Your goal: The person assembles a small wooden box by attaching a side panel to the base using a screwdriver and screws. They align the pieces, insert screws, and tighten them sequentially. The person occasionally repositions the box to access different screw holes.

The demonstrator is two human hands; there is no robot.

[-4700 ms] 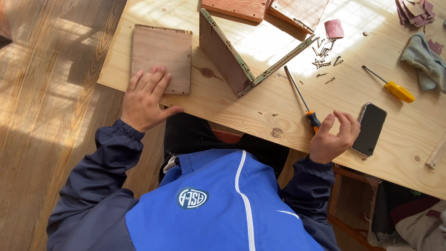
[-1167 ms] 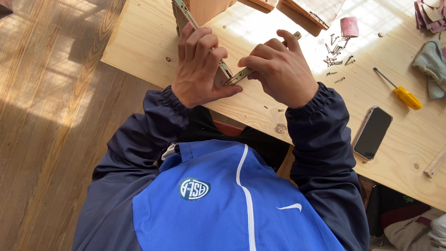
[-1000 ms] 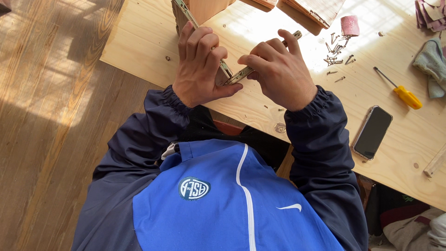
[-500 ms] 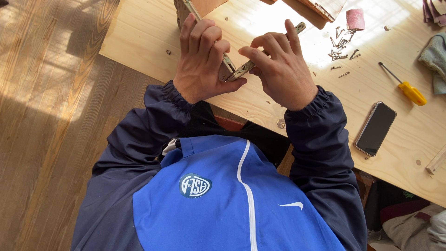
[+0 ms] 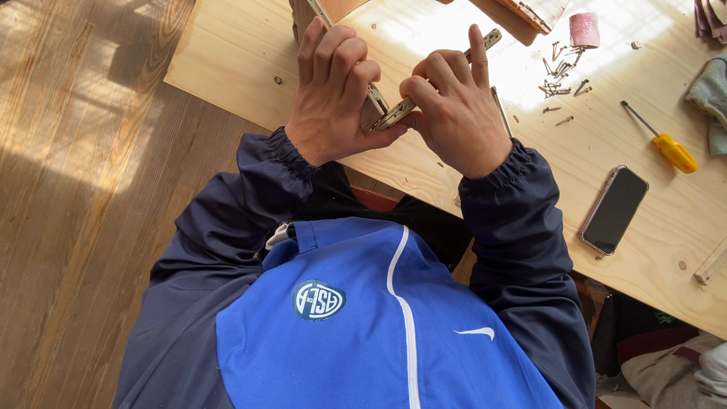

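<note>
i am pinching the corner where two thin panels are meeting, above the desk edge, left hand and right hand both closed on them; they seem light, stiff, best gripped by the edges.

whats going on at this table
A person in a blue and navy jacket sits at a pale wooden table, both hands up at the corner where two thin wooden panels meet. The left hand grips one panel's edge; the right hand pinches the other at the joint. On the table to the right lie loose screws, a yellow-handled screwdriver, a dark phone and a small pink roll.
</note>
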